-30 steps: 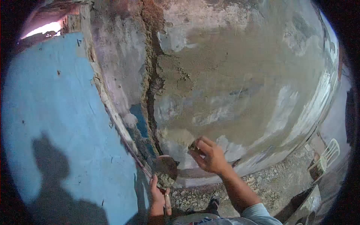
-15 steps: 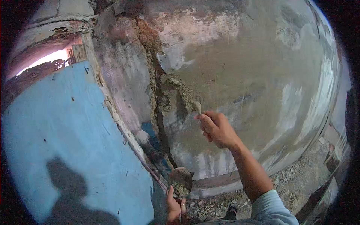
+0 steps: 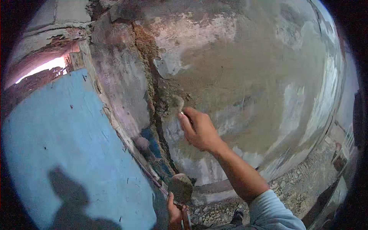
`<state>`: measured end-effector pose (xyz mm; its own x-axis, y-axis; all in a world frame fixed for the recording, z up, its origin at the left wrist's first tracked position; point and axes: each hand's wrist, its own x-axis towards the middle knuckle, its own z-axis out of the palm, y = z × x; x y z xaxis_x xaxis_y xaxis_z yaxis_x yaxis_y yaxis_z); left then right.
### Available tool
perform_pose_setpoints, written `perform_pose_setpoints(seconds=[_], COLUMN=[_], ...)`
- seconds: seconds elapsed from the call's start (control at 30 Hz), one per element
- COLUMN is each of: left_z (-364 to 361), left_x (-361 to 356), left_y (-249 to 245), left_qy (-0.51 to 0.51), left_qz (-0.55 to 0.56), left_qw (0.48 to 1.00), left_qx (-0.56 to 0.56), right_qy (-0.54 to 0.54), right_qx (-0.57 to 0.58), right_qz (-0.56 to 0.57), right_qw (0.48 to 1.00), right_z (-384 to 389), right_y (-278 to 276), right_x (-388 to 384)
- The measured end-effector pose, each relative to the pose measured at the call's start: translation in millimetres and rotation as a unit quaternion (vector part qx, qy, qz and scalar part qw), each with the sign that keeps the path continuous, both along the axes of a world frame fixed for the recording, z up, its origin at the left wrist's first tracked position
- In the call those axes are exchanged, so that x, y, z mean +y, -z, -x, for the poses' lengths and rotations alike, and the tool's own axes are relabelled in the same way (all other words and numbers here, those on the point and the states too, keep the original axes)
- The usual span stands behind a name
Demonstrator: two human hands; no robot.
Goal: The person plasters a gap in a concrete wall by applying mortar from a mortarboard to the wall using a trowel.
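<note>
A small trowel [image 3: 178, 102] with a mortar-smeared blade lies against the wall beside a long vertical crack [image 3: 155, 96]. Its handle is in my right hand [image 3: 200, 130], with the fingers closed round it. Wet mortar marks the wall around the blade. At the bottom centre my left hand [image 3: 175, 213] grips a round, dirty tool [image 3: 181, 188] by what looks like its handle; whether this is a pan or a large trowel I cannot tell. The plastered wall [image 3: 245, 76] has damp brown and pale patches.
A blue panel [image 3: 76, 142] with a rough wooden edge [image 3: 115, 124] stands on the left, carrying a shadow. Above it is a bright gap [image 3: 44, 69]. Rubble [image 3: 295, 182] covers the ground at the wall's foot, near a dark shoe [image 3: 237, 217].
My right hand and the trowel have moved left, nearer the crack. The mortar clump seen on and beside the blade now shows less. On the round tool the mortar heap no longer shows clearly.
</note>
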<state>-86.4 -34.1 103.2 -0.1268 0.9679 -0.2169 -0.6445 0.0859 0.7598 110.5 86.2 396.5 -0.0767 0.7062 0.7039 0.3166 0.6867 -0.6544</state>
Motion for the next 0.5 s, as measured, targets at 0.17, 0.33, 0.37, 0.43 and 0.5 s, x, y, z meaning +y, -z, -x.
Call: perform_pose_setpoints(seconds=[0.17, 0.33, 0.37, 0.43, 0.5], left_z=[-2.2, 9.2, 16.9, 15.3, 23.2], left_x=[-1.4, -2.0, -4.4, -6.0, -5.7], left_y=[-6.3, 9.5, 14.1, 3.6, 15.0], left_qy=[0.010, -0.018, 0.017, -0.016, 0.048], left_qz=[0.009, 0.027, 0.025, 0.014, -0.042], left_qw=[1.000, 0.999, 1.000, 1.000, 0.995], left_qx=[-0.006, -0.027, 0.004, 0.003, -0.078], right_qy=[0.065, 0.029, 0.030, 0.036, 0.038], right_qx=[-0.012, 0.018, 0.027, 0.043, 0.064], right_qz=[-0.043, -0.013, -0.001, 0.037, 0.083], right_qw=[0.997, 0.999, 0.999, 0.998, 0.994], right_z=[5.5, -13.0, -16.3, -25.9, -35.1], right_y=[-7.9, -0.1, 3.2, 2.1, -1.6], right_x=[15.0, 25.2, 26.4, 22.1, 13.0])
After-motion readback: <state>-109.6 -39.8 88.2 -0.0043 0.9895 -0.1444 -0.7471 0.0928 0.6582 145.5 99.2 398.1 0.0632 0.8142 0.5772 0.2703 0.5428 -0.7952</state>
